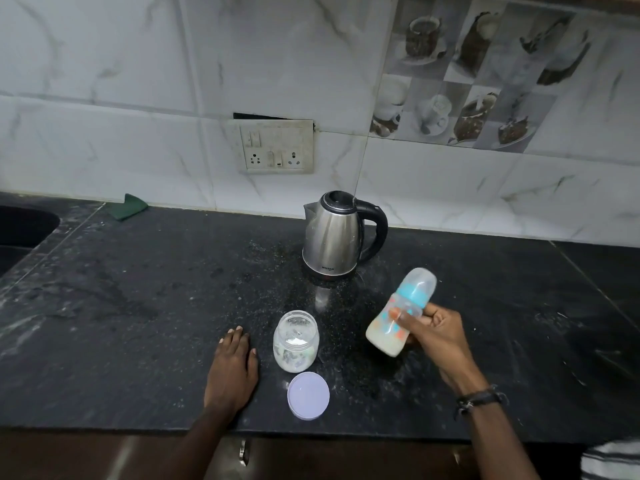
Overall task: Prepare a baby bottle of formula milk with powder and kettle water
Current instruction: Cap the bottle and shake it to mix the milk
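The baby bottle, capped and milky in its lower half, sits tilted in my right grip, fingers wrapped round its waist, above the black bench. My left grip lies flat and released on the bench beside the open powder jar. Its lid lies just in front; the kettle stands behind.
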Action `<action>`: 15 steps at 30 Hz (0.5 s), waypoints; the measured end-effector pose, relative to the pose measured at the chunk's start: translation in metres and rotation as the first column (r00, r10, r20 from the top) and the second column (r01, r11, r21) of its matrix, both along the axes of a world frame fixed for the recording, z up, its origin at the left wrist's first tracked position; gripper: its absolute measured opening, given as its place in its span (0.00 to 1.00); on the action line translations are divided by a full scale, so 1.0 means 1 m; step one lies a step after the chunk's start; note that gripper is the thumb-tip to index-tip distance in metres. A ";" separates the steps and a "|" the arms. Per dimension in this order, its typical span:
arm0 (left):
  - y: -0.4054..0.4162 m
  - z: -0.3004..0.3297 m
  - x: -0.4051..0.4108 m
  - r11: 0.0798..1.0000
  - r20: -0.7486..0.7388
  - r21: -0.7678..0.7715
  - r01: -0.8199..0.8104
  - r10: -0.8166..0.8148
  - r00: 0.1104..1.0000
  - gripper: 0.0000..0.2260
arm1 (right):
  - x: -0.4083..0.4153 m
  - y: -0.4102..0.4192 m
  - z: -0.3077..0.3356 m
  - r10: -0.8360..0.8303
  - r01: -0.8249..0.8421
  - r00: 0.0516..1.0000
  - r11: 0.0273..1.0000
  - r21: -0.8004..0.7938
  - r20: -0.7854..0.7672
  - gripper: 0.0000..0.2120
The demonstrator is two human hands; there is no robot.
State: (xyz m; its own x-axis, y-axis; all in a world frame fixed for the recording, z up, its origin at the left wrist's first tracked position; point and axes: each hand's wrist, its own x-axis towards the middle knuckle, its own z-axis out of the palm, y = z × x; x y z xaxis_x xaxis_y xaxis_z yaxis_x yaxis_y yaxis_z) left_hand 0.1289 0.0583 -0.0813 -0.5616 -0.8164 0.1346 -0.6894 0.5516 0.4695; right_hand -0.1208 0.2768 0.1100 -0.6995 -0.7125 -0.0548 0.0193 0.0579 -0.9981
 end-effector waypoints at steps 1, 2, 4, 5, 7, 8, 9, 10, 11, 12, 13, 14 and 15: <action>0.000 -0.001 0.000 1.000 0.002 0.001 -0.002 0.002 1.000 0.27 | -0.002 -0.001 -0.001 -0.030 0.030 1.000 1.000 0.003 0.005 0.09; 0.000 -0.001 0.000 1.000 0.001 0.001 -0.006 0.006 1.000 0.27 | -0.002 -0.002 -0.002 0.000 0.000 1.000 1.000 0.028 -0.006 0.10; 0.000 -0.001 0.001 1.000 -0.009 0.003 -0.008 0.008 1.000 0.27 | -0.001 -0.002 -0.005 0.130 -0.127 0.991 0.988 0.086 -0.027 0.12; 0.000 -0.001 0.001 1.000 -0.009 0.003 -0.005 0.005 1.000 0.27 | -0.001 -0.002 -0.008 0.124 -0.122 0.992 0.989 0.081 -0.025 0.12; 0.000 -0.001 0.001 1.000 0.000 0.009 -0.004 0.004 1.000 0.27 | -0.002 -0.003 -0.008 0.002 -0.002 1.000 1.000 0.025 -0.003 0.10; 0.000 -0.002 0.001 1.000 0.005 0.010 -0.005 0.005 1.000 0.27 | -0.003 -0.003 -0.008 -0.028 0.028 1.000 0.999 0.021 0.012 0.09; 0.001 -0.002 0.001 1.000 0.005 0.007 -0.005 0.005 1.000 0.27 | -0.003 -0.003 -0.006 0.002 -0.003 1.000 0.999 0.048 0.003 0.09; 0.001 -0.002 0.002 1.000 0.000 0.005 -0.005 0.005 1.000 0.27 | -0.003 -0.002 -0.006 0.077 -0.076 0.997 0.993 0.087 -0.013 0.10; 0.000 -0.002 0.002 1.000 -0.005 0.003 -0.006 0.006 1.000 0.27 | -0.003 -0.001 -0.006 0.144 -0.140 0.989 0.983 0.114 -0.023 0.11; 0.000 -0.001 0.002 1.000 -0.006 0.004 -0.006 0.006 1.000 0.27 | -0.003 -0.001 -0.006 0.150 -0.147 0.989 0.983 0.106 -0.014 0.10; 0.000 -0.001 0.001 1.000 -0.006 0.007 -0.007 0.007 1.000 0.27 | -0.003 -0.002 -0.005 0.099 -0.099 0.995 0.992 0.075 -0.003 0.10; 0.000 -0.001 0.000 1.000 -0.005 0.010 -0.008 0.008 1.000 0.27 | -0.005 -0.002 -0.006 0.039 -0.039 0.999 0.998 0.052 0.001 0.09; 0.000 -0.002 0.000 1.000 -0.004 0.010 -0.009 0.009 1.000 0.27 | -0.007 -0.002 -0.007 0.010 -0.010 1.000 0.999 0.045 0.000 0.08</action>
